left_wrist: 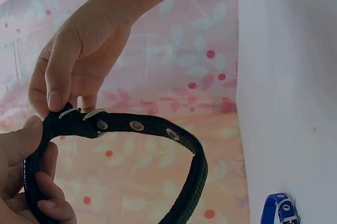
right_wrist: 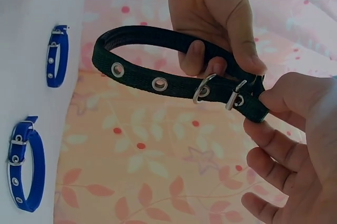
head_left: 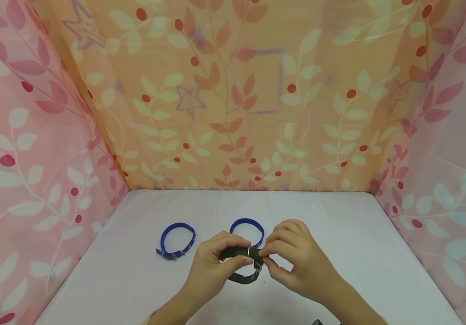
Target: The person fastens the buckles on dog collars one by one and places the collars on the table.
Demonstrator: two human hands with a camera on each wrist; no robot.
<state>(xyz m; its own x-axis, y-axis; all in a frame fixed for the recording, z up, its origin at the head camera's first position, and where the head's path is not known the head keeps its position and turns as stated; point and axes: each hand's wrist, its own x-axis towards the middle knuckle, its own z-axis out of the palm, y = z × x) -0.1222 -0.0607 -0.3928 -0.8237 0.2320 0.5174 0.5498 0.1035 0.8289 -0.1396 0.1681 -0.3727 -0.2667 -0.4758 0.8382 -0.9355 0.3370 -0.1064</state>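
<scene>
Both hands hold a dark green pet collar (right_wrist: 138,81) above the table, its strap looped through a metal buckle (right_wrist: 236,95) and a D-ring, with metal eyelets along the band. My left hand (head_left: 212,259) grips the band with thumb and fingers on one side of the loop. Near the buckle, my right hand (head_left: 297,259) pinches the strap's end between thumb and index finger; its other fingers curve loosely. In the right wrist view the left hand (right_wrist: 216,13) shows behind the collar, and the right hand (right_wrist: 300,140) is at its buckle end.
Two blue collars, each fastened in a loop, lie on the white table (head_left: 135,225): the left one (head_left: 177,224) apart from the hands, the other (head_left: 247,220) just behind the green collar. Patterned curtains (head_left: 224,135) enclose the table at the back and both sides.
</scene>
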